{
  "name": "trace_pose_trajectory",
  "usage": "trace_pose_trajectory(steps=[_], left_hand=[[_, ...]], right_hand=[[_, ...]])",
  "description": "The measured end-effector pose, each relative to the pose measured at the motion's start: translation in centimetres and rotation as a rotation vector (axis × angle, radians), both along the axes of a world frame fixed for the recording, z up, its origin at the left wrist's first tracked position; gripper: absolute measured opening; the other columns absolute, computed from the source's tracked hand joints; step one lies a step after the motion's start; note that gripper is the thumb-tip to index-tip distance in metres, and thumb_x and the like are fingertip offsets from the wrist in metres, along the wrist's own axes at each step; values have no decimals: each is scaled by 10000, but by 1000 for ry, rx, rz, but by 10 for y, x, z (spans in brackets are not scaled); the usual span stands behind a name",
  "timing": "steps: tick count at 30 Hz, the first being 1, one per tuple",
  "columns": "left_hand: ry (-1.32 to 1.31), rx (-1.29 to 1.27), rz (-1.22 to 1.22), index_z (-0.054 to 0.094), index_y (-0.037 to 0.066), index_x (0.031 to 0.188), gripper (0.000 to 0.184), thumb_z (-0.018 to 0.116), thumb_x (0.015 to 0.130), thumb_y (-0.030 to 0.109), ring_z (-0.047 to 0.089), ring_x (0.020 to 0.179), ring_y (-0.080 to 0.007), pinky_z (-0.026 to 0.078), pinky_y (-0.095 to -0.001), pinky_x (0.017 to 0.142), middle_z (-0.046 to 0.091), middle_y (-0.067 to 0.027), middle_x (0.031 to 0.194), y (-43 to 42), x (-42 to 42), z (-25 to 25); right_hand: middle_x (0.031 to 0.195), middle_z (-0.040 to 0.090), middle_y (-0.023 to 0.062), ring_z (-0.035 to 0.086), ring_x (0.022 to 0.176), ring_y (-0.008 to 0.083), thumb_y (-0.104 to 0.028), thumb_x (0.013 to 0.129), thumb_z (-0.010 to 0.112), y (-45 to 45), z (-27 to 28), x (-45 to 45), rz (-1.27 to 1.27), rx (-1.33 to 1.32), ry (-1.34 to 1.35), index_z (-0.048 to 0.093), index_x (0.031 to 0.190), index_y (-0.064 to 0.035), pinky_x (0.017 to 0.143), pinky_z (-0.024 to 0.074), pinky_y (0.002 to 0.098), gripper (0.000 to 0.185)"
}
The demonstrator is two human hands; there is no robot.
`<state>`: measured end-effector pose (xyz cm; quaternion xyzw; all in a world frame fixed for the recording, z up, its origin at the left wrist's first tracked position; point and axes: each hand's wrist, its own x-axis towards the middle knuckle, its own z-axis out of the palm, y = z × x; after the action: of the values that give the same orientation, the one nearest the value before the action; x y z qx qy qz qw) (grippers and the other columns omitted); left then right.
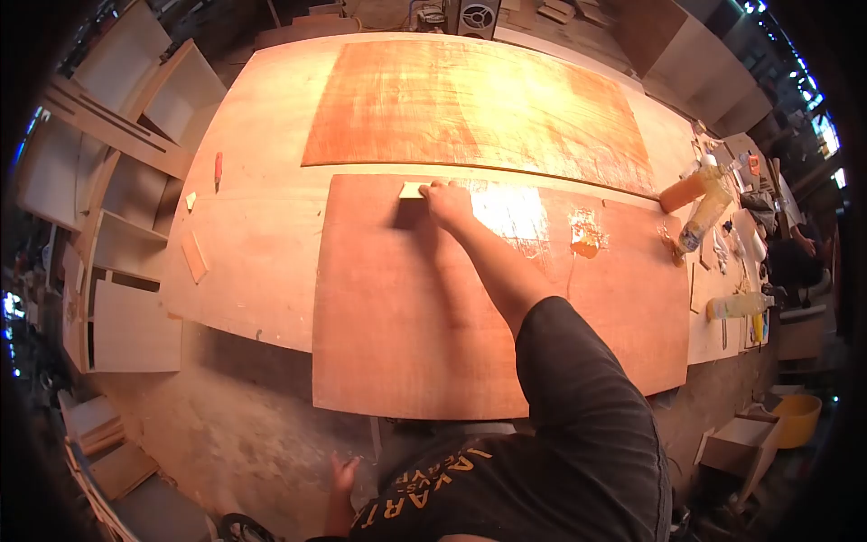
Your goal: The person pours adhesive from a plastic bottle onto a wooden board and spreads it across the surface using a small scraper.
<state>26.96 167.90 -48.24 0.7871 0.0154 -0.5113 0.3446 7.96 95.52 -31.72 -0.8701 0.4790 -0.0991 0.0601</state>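
The near reddish plywood panel [406, 316] lies flat before the person. Above its far edge, toward the left corner, the right hand [447, 203] has its fingers clamped on a small pale flat spreader [412, 190], whose shadow falls on the panel's surface just below it. Whether the spreader's edge touches the panel is impossible to tell. The left hand [343, 471] hangs below the panel's near edge, toward its left side, well apart from it; its fingers look loosely apart and nothing shows in them.

On the panel's far right part sits a glossy amber puddle [585, 242], and a bright wet-looking patch [510, 215] lies between that puddle and the right hand. Beyond the panel's far edge is a second plywood panel [406, 108], orange and shiny. Both lie on a pale worktable [244, 244]. Left of the near panel are a red-handled tool [218, 170] and a slim wood offcut [193, 256]. Close to the panel's far right corner stand or lie an orange bottle [682, 191] and a clear bottle [706, 215]; a yellowish bottle [741, 305] is right of the panel. Farther left of it is a wooden cabinet [135, 325]; below and right, a yellow bucket [797, 420].
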Motion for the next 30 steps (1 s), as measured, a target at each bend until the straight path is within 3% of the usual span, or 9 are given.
trace_pose_trajectory(steps=[7, 14, 22, 26, 27, 28, 30], left_hand=[[2, 91, -78, 128, -3, 1603, 945, 751, 911, 156, 622, 1072, -239, 496, -352, 952, 669, -171, 1197, -4, -14, 9], [25, -16, 1, 160, -4, 1601, 927, 755, 913, 177, 617, 1077, -239, 484, -348, 965, 663, -180, 1222, -23, -10, 17], [-24, 30, -157, 125, 17, 1619, 974, 771, 904, 156, 623, 1078, -248, 491, -356, 965, 678, -183, 1145, -15, 9, 8], [4, -18, -60, 135, 22, 1617, 961, 769, 904, 140, 626, 1044, -236, 508, -364, 941, 665, -181, 1161, -12, 7, 20], [-12, -62, -65, 137, 23, 1616, 959, 768, 903, 137, 627, 1031, -232, 512, -363, 932, 662, -178, 1160, -6, 11, 10], [-30, -117, -71, 139, 24, 1615, 957, 768, 902, 133, 627, 1018, -228, 516, -361, 922, 658, -175, 1158, -3, 18, 2], [-22, -92, -106, 147, 24, 1613, 949, 766, 901, 129, 624, 998, -218, 517, -351, 909, 652, -164, 1147, 0, 27, 4]], right_hand=[[1164, 684, 60, 650, 1036, 332, -90, 929, 514, 0, -26, -16, -92, -44, 20, 648, 1191, -176, 773, 600, 431, 306], [1239, 676, 62, 641, 1101, 323, -88, 923, 514, -2, -32, -22, -103, -20, 7, 659, 1238, -184, 828, 599, 419, 360], [1196, 692, 78, 661, 1057, 344, -116, 929, 517, -9, -25, -24, -120, 18, -12, 710, 1152, -196, 804, 596, 441, 305], [1162, 715, 85, 682, 1053, 353, -119, 932, 522, -14, -26, -27, -85, 12, 120, 754, 1118, -216, 805, 595, 459, 313], [1155, 732, 104, 704, 1065, 339, -128, 899, 565, -20, -23, -33, -58, 104, 81, 773, 1142, -238, 842, 594, 456, 338], [1144, 746, 107, 717, 1076, 308, -134, 844, 615, -19, -1, -34, -97, 259, 190, 763, 1203, -254, 878, 592, 440, 406], [1134, 752, 106, 710, 1088, 310, -144, 810, 644, -10, 19, -46, -51, 332, 323, 765, 1189, -256, 889, 590, 440, 414]])
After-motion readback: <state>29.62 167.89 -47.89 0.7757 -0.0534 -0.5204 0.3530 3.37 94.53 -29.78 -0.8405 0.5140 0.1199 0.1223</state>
